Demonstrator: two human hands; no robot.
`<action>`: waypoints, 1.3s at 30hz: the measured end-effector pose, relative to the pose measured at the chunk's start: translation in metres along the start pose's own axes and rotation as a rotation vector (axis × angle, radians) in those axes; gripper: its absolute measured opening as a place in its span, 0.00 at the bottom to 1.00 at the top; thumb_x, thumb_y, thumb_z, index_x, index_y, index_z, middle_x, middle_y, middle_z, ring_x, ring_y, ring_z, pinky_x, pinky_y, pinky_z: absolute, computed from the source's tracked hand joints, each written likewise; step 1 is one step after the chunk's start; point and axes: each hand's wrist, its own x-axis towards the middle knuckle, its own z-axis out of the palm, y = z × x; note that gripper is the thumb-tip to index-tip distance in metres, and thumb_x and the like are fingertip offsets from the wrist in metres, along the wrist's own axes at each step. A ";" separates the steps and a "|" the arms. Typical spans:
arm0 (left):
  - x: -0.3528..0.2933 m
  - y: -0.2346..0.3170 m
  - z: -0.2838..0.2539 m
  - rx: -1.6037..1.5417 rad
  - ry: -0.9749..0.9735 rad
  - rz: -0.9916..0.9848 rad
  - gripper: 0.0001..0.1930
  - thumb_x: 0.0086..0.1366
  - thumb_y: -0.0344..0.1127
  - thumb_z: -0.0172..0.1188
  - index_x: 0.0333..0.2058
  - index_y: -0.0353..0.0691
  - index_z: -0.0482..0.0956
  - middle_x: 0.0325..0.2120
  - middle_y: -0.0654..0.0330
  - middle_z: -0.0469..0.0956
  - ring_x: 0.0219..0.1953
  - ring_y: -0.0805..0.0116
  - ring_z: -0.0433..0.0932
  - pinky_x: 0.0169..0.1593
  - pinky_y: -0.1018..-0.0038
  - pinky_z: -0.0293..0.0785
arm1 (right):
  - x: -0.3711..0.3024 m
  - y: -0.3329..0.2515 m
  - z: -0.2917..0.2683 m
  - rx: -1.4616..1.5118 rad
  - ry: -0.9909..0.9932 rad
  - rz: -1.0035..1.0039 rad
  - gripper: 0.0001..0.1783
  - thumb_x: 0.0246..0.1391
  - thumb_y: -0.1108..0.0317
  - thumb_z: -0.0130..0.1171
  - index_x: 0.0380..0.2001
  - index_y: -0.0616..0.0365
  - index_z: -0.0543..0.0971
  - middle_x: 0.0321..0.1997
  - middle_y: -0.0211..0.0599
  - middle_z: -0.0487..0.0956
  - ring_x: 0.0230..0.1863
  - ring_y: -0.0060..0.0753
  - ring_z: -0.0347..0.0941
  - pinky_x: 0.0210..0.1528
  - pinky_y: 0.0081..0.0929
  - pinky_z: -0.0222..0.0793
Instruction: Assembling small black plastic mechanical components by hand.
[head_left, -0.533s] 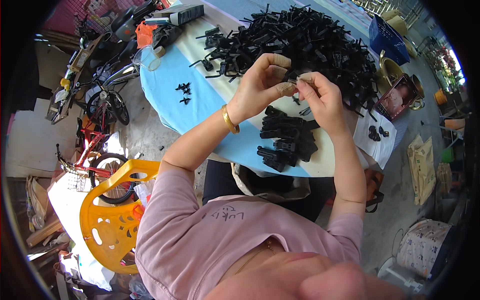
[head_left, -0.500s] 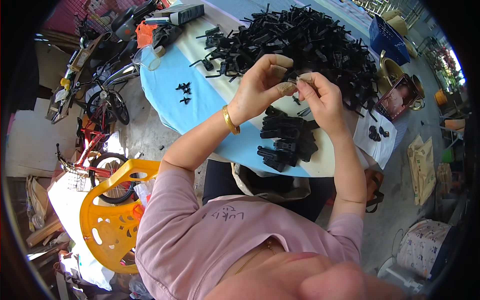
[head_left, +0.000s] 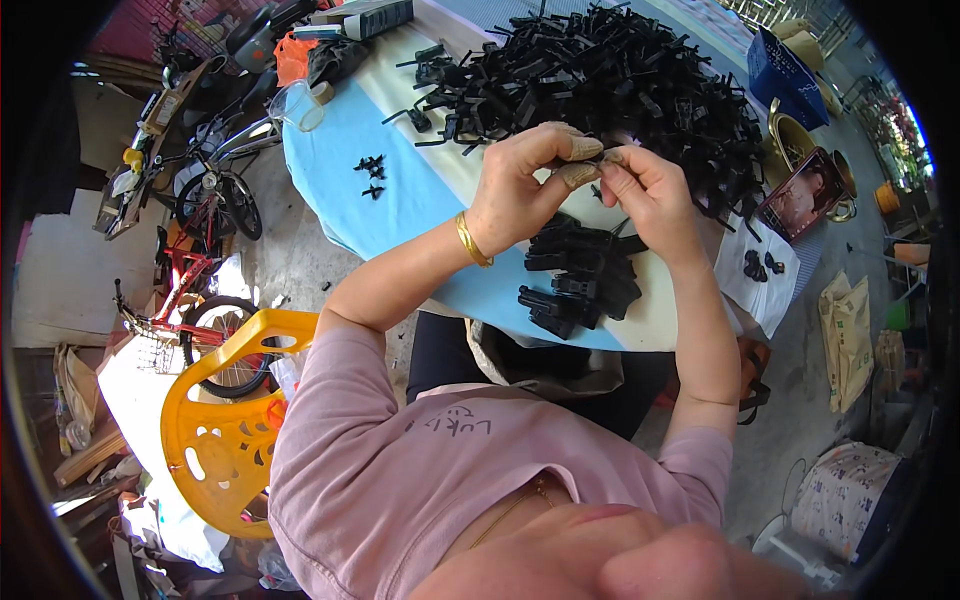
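Note:
My left hand (head_left: 525,185), with tan covers on its fingertips and a gold bangle at the wrist, is closed in a pinch. Its thumb and forefinger meet the fingers of my right hand (head_left: 650,200), which pinches too. Whatever small dark piece sits between the fingertips is mostly hidden. Behind both hands rises a large heap of black plastic parts (head_left: 600,75). Nearer me, a row of black plastic clips (head_left: 575,275) lies at the table's front edge. Several tiny black pieces (head_left: 371,175) rest on the blue cloth to the left.
The round table (head_left: 340,210) carries a striped cloth. At its right are a phone (head_left: 803,193) showing a picture, gold-coloured pots (head_left: 790,140), a blue basket (head_left: 785,80) and white paper (head_left: 745,285) with dark bits. A yellow chair (head_left: 225,440) and a red bicycle (head_left: 185,290) stand left.
My hands stay together over the table and have shifted slightly down and right in the picture. The left fingers have drawn closer to the right ones.

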 end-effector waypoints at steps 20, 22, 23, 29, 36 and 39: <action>0.002 -0.037 -0.002 1.019 -0.331 0.028 0.08 0.47 0.29 0.53 0.30 0.43 0.72 0.28 0.59 0.70 0.35 0.61 0.67 0.36 0.70 0.68 | 0.003 0.000 -0.015 -0.050 -0.007 0.086 0.08 0.50 0.69 0.56 0.30 0.63 0.76 0.21 0.22 0.71 0.22 0.09 0.62 0.24 0.09 0.58; -0.003 -0.038 0.000 1.061 -0.322 0.024 0.07 0.47 0.29 0.52 0.28 0.43 0.71 0.29 0.60 0.69 0.36 0.61 0.67 0.36 0.70 0.67 | 0.003 0.003 -0.010 -0.069 -0.009 -0.047 0.08 0.48 0.69 0.59 0.31 0.63 0.77 0.21 0.22 0.72 0.22 0.09 0.63 0.25 0.08 0.58; -0.004 -0.038 0.001 1.068 -0.305 0.019 0.06 0.48 0.29 0.52 0.28 0.43 0.71 0.29 0.60 0.69 0.37 0.61 0.67 0.36 0.70 0.67 | 0.002 0.001 -0.010 -0.115 -0.016 -0.025 0.09 0.46 0.70 0.61 0.32 0.62 0.77 0.21 0.21 0.72 0.22 0.08 0.62 0.25 0.09 0.58; 0.009 -0.020 -0.001 0.565 -0.142 -0.061 0.10 0.50 0.23 0.52 0.34 0.37 0.72 0.32 0.56 0.72 0.35 0.55 0.71 0.35 0.68 0.69 | -0.002 -0.003 -0.010 -0.412 -0.013 -0.197 0.12 0.42 0.74 0.60 0.34 0.56 0.77 0.19 0.26 0.70 0.19 0.15 0.63 0.24 0.13 0.59; 0.014 -0.018 -0.011 -0.246 -0.208 -0.455 0.16 0.56 0.24 0.56 0.44 0.36 0.71 0.29 0.64 0.74 0.32 0.76 0.72 0.36 0.81 0.69 | -0.002 0.003 -0.001 -0.471 -0.024 -0.478 0.08 0.39 0.72 0.62 0.28 0.56 0.77 0.22 0.34 0.73 0.21 0.34 0.68 0.24 0.24 0.64; 0.016 -0.018 -0.013 -0.498 -0.137 -0.577 0.19 0.55 0.24 0.58 0.47 0.34 0.69 0.31 0.64 0.74 0.35 0.77 0.72 0.40 0.80 0.70 | -0.003 -0.002 0.003 -0.402 0.028 -0.467 0.05 0.41 0.74 0.61 0.25 0.59 0.77 0.21 0.34 0.72 0.21 0.30 0.68 0.23 0.22 0.64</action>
